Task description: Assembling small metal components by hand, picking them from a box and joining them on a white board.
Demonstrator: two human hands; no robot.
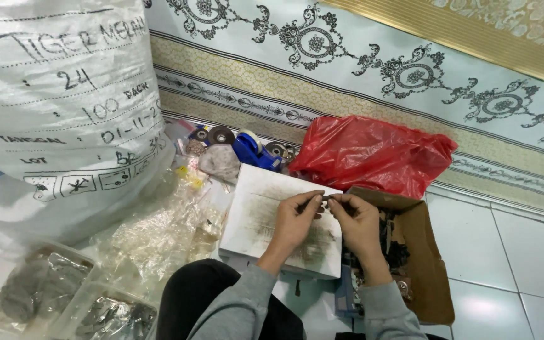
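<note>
1. Nearest the camera, a dark-clad knee (pixel 203 296) and grey sleeves (pixel 247 311) are seen, with clear plastic trays (pixel 64 302) of grey metal parts at the lower left.
2. The left hand (pixel 294 220) is closed at the fingertips in a pinch on one end of a small dark part (pixel 325 199); the right hand (pixel 359 221) is pinched on the other end. The part is held between both hands, just above a scuffed white block (pixel 266 208).
3. The part is judged light, stiff and probably metal; being so small, it is likely to slip, so it is best taken at its ends between thumb and forefinger. Its exact shape cannot be told.
4. Beside the right hand, an open cardboard box (pixel 426 258) of dark pieces is set on the tiled floor (pixel 511 252).
5. Crumpled clear bags (pixel 158 233) lie to the left.
6. Further off, a red plastic bag (pixel 373 151), a blue tape dispenser (pixel 253 151), a large white woven sack (pixel 58 101) and a patterned carpet (pixel 360 56) are seen.
</note>
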